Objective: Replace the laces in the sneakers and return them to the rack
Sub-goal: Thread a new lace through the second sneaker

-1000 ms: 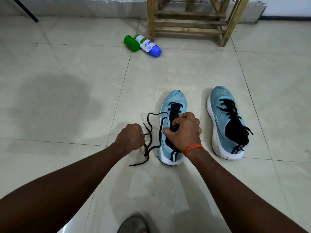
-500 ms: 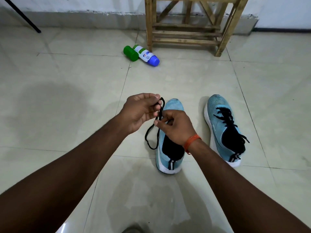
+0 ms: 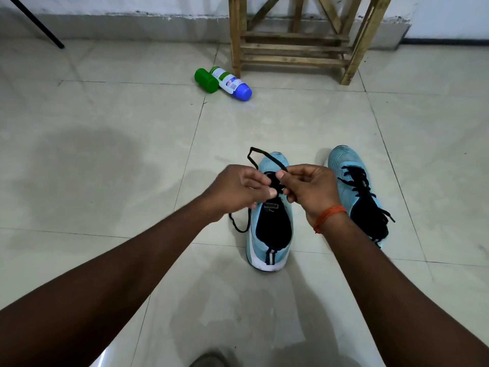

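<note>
Two light blue sneakers stand side by side on the tiled floor. The left sneaker (image 3: 270, 234) has its black inside showing, and my hands hover just above its tongue. My left hand (image 3: 239, 189) and my right hand (image 3: 309, 189) both pinch the loose black lace (image 3: 258, 154), which loops up beyond my fingers and trails down to the floor left of the shoe. The right sneaker (image 3: 349, 181) is threaded with its own black lace. The wooden rack (image 3: 293, 46) stands at the back against the wall.
A green bottle (image 3: 206, 80) and a white bottle with a blue cap (image 3: 232, 84) lie on the floor left of the rack. A thin black rod (image 3: 39, 25) leans in at the far left. A foot tip (image 3: 209, 360) shows at the bottom edge.
Both hands rose from the left sneaker with the lace, then came to rest side by side above its tongue. The lace loop now stands up beyond my fingers.
</note>
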